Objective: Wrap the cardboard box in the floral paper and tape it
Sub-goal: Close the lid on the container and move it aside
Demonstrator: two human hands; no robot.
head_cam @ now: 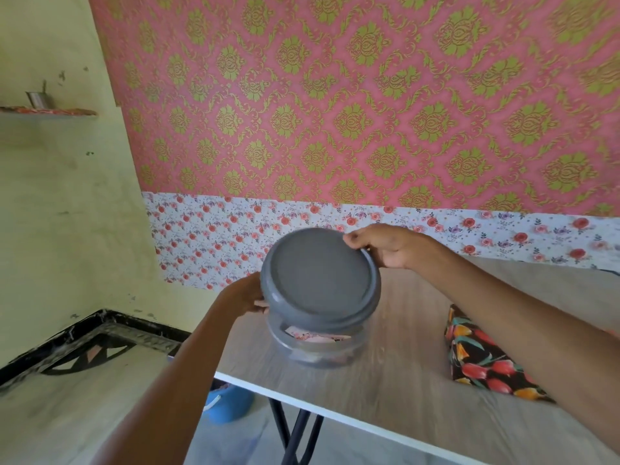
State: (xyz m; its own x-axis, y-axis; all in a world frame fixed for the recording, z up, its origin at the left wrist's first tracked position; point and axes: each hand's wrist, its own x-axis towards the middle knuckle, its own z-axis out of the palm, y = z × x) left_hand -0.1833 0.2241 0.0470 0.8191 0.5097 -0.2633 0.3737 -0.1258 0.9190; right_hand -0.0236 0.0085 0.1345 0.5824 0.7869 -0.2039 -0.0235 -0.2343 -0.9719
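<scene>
Our left hand (246, 295) and right hand (385, 246) grip the grey lid (320, 275), tilted over the jar (312, 347), likely clearing its mouth; wrapped box (483, 360) waits aside.

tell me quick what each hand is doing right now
left hand: holds the left edge of the grey lid, just above the clear jar.
right hand: pinches the lid's far rim.
</scene>
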